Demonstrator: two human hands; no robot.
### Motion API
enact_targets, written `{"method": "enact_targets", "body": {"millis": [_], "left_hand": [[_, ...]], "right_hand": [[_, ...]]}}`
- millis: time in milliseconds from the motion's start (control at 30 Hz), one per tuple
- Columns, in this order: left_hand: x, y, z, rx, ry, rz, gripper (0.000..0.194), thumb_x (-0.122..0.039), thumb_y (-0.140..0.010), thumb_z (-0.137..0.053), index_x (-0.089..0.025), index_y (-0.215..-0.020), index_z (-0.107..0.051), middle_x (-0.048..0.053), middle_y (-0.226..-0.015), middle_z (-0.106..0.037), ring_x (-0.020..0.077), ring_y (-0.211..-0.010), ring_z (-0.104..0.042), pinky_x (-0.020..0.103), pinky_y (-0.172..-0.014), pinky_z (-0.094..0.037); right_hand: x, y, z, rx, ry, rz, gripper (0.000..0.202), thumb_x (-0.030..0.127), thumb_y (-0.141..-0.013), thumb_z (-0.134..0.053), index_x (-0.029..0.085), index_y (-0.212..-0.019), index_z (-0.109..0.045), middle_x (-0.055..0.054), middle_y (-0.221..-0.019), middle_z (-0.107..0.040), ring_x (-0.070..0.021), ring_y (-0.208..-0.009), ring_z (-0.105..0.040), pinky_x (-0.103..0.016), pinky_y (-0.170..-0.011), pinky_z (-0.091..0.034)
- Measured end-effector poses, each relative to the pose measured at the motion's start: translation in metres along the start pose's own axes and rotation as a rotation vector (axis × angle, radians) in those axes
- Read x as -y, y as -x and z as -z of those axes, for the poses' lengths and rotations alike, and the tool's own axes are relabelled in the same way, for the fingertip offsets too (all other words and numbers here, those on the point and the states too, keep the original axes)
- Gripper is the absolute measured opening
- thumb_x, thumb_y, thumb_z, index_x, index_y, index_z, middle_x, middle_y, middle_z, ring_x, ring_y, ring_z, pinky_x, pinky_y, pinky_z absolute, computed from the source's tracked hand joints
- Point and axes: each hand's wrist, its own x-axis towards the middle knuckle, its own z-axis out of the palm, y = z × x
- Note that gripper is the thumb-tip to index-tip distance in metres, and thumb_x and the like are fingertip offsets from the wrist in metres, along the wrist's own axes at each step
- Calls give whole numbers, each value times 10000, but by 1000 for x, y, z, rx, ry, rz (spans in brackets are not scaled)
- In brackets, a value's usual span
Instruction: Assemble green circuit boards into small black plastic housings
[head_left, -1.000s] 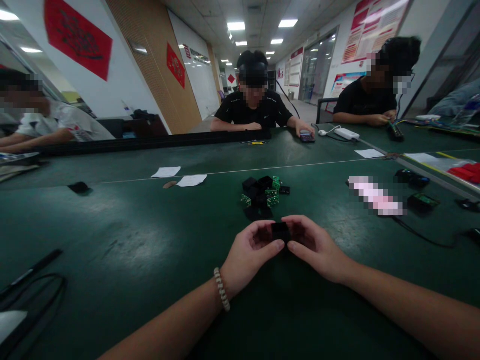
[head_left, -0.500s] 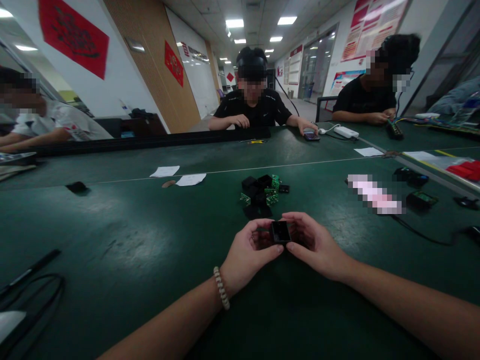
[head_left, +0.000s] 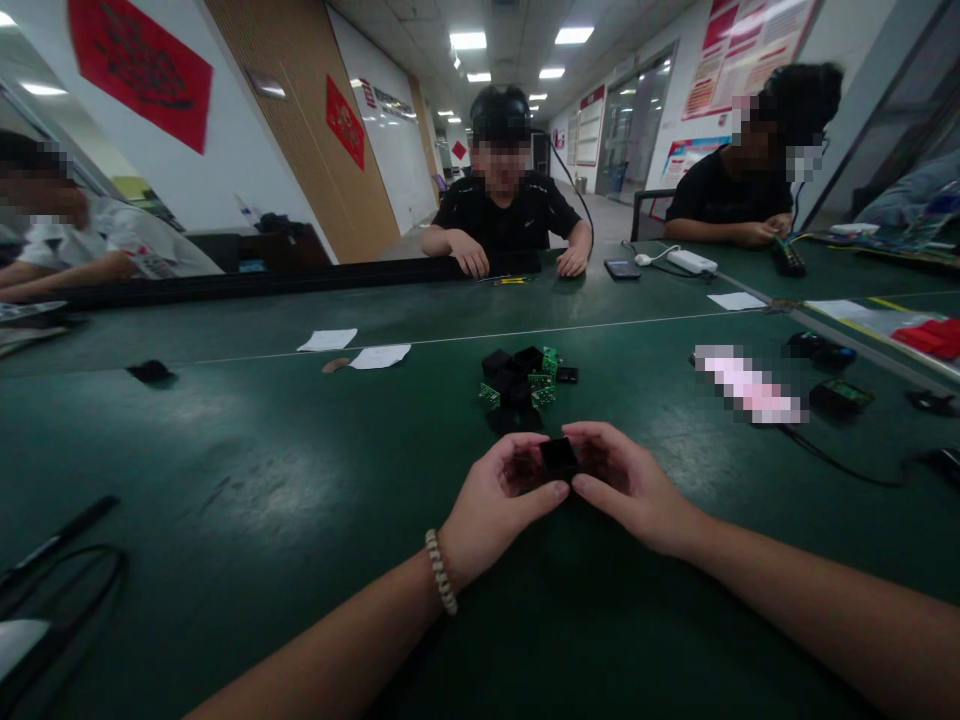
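A small black open-topped box (head_left: 559, 457) sits between my two hands over the green table (head_left: 300, 560). My left hand (head_left: 504, 492) is closed around its left side, thumb at the near edge, a beaded bracelet on the wrist. From the right, my right hand (head_left: 628, 490) grips the same box, its thumb near the left one. The box tilts so that its dark hollow inside shows; what lies in it, if anything, is too dark to make out. Just beyond my hands is a pile of black box parts (head_left: 513, 378) with several green circuit boards (head_left: 541, 388).
White paper slips (head_left: 381, 356) lie left of the pile. To the right are a blurred pinkish item (head_left: 750, 386), a black cable (head_left: 847, 466) and a circuit-board device (head_left: 841, 396). Across the table a person (head_left: 507, 215) sits near a phone (head_left: 622, 269); other people sit left and right.
The box has tilted slightly in my hands, its inside now darker. The person opposite has let go of the phone and drawn that hand back toward the body.
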Motion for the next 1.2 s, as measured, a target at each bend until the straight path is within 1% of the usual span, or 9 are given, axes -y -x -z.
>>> {"method": "enact_targets", "body": {"millis": [200, 300, 367, 567, 733, 833, 933, 1033, 1200], "left_hand": [[0, 1, 2, -31, -48, 8, 424, -300, -797, -745, -206, -1182, -595, 68, -1127, -649, 229, -1025, -630, 402, -906, -512], [2, 0, 4, -49, -76, 20, 425, -374, -824, -719, -199, -1194, -605, 86, -1146, -634, 241, -1019, -620, 392, -856, -520], [3, -1, 5, -46, -60, 26, 420, -385, -835, -708, -190, -1193, -607, 98, -1167, -626, 252, -1048, -611, 395, -856, -523], [5, -2, 5, -57, 22, 0, 408, -313, -814, -742, -186, -1178, -611, 101, -1176, -640, 246, -1061, -620, 406, -900, -519], [4, -1, 4, -48, 73, 11, 404, -226, -791, -757, -197, -1172, -627, 88, -1165, -677, 234, -1045, -637, 410, -931, -508], [3, -1, 3, -45, 90, 28, 396, -204, -789, -753, -201, -1166, -630, 69, -1078, -708, 218, -991, -651, 388, -893, -520], [4, -3, 3, -82, 88, 18, 355, -186, -784, -748, -188, -1127, -655, 66, -1072, -703, 195, -949, -649, 362, -873, -522], [4, -5, 2, -150, 123, 10, 283, -186, -784, -745, -172, -1059, -678, 63, -1067, -689, 178, -904, -644, 353, -853, -530], [1, -5, 1, -206, 237, 44, 198, -199, -798, -745, -148, -981, -691, 56, -1012, -685, 179, -921, -645, 356, -866, -542]], "right_hand": [[-1, 1, 3, 8, -81, 12, 374, 368, -905, -616, 251, -1251, -536, -67, -1094, -604, -220, -1024, -598, -392, -874, -526], [0, 1, 3, 32, -94, -18, 379, 377, -900, -629, 245, -1244, -537, -63, -1082, -611, -215, -1011, -608, -397, -889, -522], [1, 1, 3, 45, -100, -29, 379, 361, -896, -638, 241, -1240, -534, -63, -1084, -614, -212, -1006, -614, -397, -885, -525], [-1, 1, 2, 19, -80, -3, 424, 263, -853, -678, 241, -1243, -513, -52, -1048, -618, -197, -951, -623, -384, -849, -536], [2, 0, 0, -22, -25, -13, 458, 188, -827, -675, 226, -1250, -504, -49, -994, -633, -200, -910, -641, -407, -850, -546], [2, -1, -1, -56, 2, 15, 434, 169, -800, -692, 227, -1203, -543, -59, -1079, -614, -196, -926, -643, -394, -847, -559], [0, -3, -2, -111, 1, 2, 432, 177, -771, -732, 223, -1169, -570, -66, -1137, -611, -196, -963, -645, -368, -842, -563], [-3, -4, -1, -153, -29, -64, 423, 213, -773, -748, 213, -1161, -580, -44, -1001, -660, -191, -930, -658, -359, -842, -558], [-7, -9, 0, -275, -63, -93, 335, 275, -768, -759, 196, -1069, -635, -4, -856, -635, -156, -788, -649, -321, -752, -568]]}}
